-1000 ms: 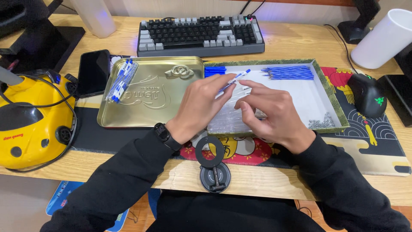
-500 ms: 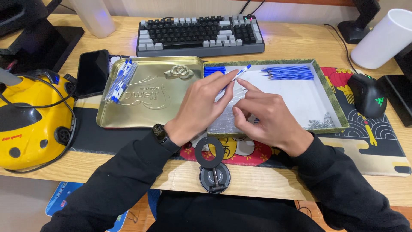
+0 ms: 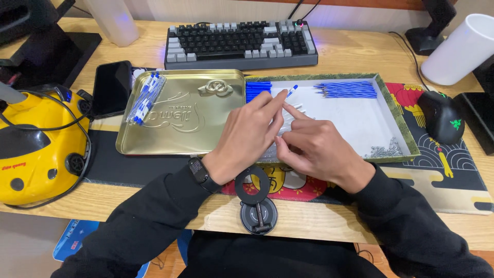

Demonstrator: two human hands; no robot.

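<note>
Left hand (image 3: 247, 136) pinches a thin pen (image 3: 289, 93) between thumb and fingertips, narrow grip, holding the pen near its lower end; the blue tip sticks out past the fingers and points up and to the right, away from the body. Right hand (image 3: 316, 149) sits just beside the left, touching or nearly touching it, index finger stretched toward the pen shaft from below right; whether it actually grips the pen or only a small part on it can't be told, fingers cover that spot. Pen long axis runs diagonal, lower left to upper right, and both hands meet at its lower half, left hand nearer the tip. All this happens over the white-lined tray (image 3: 401, 128), at its left end. In the tray: a stack of blue caps (image 3: 257, 90) just left of the pen tip, a bundle of blue refills (image 3: 347, 89) well apart at the far right, a heap of small metal springs (image 3: 383, 151) in the near right corner. Left of the tray lies a gold tin lid (image 3: 175, 134) with finished pens (image 3: 145, 98) on its far left corner. Beyond: keyboard (image 3: 239, 44), phone (image 3: 111, 87), mouse (image 3: 441, 117), white cup (image 3: 460, 49), yellow helmet-like object (image 3: 36, 149).
</note>
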